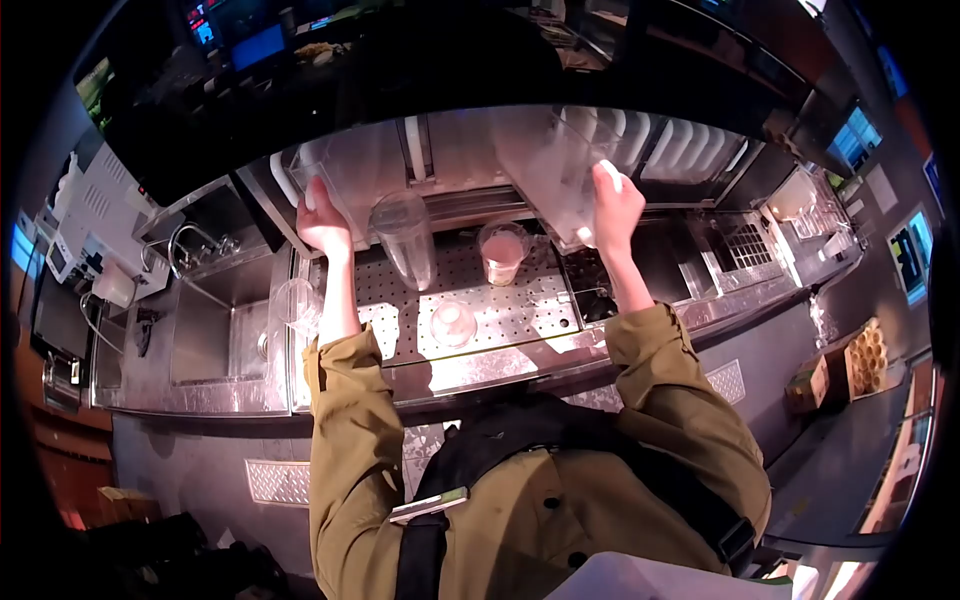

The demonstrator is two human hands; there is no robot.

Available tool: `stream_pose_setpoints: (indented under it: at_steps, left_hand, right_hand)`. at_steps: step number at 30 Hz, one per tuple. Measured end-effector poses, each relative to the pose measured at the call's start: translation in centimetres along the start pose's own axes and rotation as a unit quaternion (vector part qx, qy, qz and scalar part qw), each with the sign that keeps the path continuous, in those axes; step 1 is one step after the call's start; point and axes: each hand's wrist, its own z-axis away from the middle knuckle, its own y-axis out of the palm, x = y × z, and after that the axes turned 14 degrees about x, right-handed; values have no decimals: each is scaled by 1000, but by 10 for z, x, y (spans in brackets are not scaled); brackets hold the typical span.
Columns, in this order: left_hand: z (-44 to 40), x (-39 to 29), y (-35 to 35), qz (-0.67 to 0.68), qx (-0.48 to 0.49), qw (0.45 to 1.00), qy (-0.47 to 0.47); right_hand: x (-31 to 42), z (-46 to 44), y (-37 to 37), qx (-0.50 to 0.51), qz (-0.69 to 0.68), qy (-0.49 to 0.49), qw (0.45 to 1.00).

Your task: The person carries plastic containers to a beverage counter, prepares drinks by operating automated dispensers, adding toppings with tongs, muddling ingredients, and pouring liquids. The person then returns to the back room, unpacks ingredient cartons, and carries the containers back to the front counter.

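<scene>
My right hand (617,208) is closed round the white handle of a clear pitcher (548,165), which hangs tilted above the back of the counter. On the other side, my left hand (325,222) is closed with the thumb up, at the side of another clear pitcher (350,165); its grip is partly hidden. Between my arms a tall clear container (405,245) leans on the perforated drain tray (500,335). Beside it stands a clear cup with pinkish contents (503,258). A small clear cup (453,324) is nearer to me.
White-handled pitchers (695,155) line the back right. A sink (225,335) with a curved faucet (190,245) is at left, near a white machine (100,205). An open dark well (655,262) and a grate (745,245) lie right. Cartons (808,383) stand at far right.
</scene>
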Motion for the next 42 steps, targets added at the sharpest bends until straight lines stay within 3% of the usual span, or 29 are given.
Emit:
stream_pose_setpoints:
  at_steps: [1, 3, 5, 6, 9, 10, 13, 17, 19, 21, 23, 25, 26, 30, 31, 32, 35, 36, 37, 39, 41, 42]
  left_hand:
    - [-9, 12, 8, -18, 11, 999, 28]
    - [-23, 29, 24, -6, 23, 997, 67]
    - [-29, 41, 35, -24, 37, 996, 77]
    - [-32, 46, 41, -33, 46, 995, 83]
    - [-42, 58, 58, -127, -7, 991, 36]
    - [-40, 44, 45, -107, 51, 991, 56]
    - [-37, 28, 35, -51, 95, 994, 28]
    - [-41, 16, 20, 36, 221, 972, -68]
    - [-40, 34, 26, 42, 254, 966, 3]
    - [-41, 24, 19, -17, 226, 974, -3]
    - [-38, 26, 27, -158, 142, 974, 79]
    - [-35, 22, 38, -134, 64, 976, 157]
    - [-33, 17, 38, -80, 129, 986, 76]
    - [-34, 15, 34, -117, 100, 972, 179]
    - [-30, -5, 28, -127, 112, 981, 92]
    - [-29, -6, 26, -114, 104, 984, 85]
    - [-24, -10, 22, -144, 55, 985, 74]
    - [-24, 6, 21, -104, 58, 993, 8]
    - [-21, -1, 14, -140, 39, 989, 3]
    - [-8, -14, 9, -63, 34, 993, 93]
    - [-11, -2, 13, -120, 38, 987, 101]
    - [-16, 2, 19, -141, 35, 984, 104]
  right_hand:
    - [-7, -6, 8, 1, 0, -8, 1000]
    - [-14, -20, 24, -34, 129, -35, 990]
    - [0, -26, 44, -42, 41, -15, 998]
    - [-16, -35, 52, -55, 67, -35, 996]
    - [-40, -64, 73, -71, 211, -48, 974]
    - [-38, -68, 79, -56, 201, -35, 977]
    - [-57, -83, 93, -28, 242, -48, 969]
    - [-70, -100, 110, -51, 213, -89, 972]
    - [-103, -115, 115, -31, 216, -53, 975]
    - [-135, -124, 128, -29, 201, -45, 978]
    - [-147, -123, 136, -59, 192, -23, 979]
    - [-177, -126, 142, -125, 190, -52, 972]
    - [-185, -123, 144, -135, 204, -73, 967]
    - [-171, -121, 145, -109, 265, -169, 943]
    - [-168, -121, 142, -101, 275, -182, 939]
    - [-164, -121, 141, -90, 280, -185, 938]
    - [-156, -119, 133, -28, 271, -131, 953]
    - [-155, -118, 131, -4, 266, -105, 958]
    - [-159, -120, 131, -6, 261, -102, 960]
    - [-169, -120, 133, -7, 258, -91, 962]
    - [-136, -112, 132, 32, 316, 32, 948]
    - [-136, -110, 129, 49, 317, 22, 947]
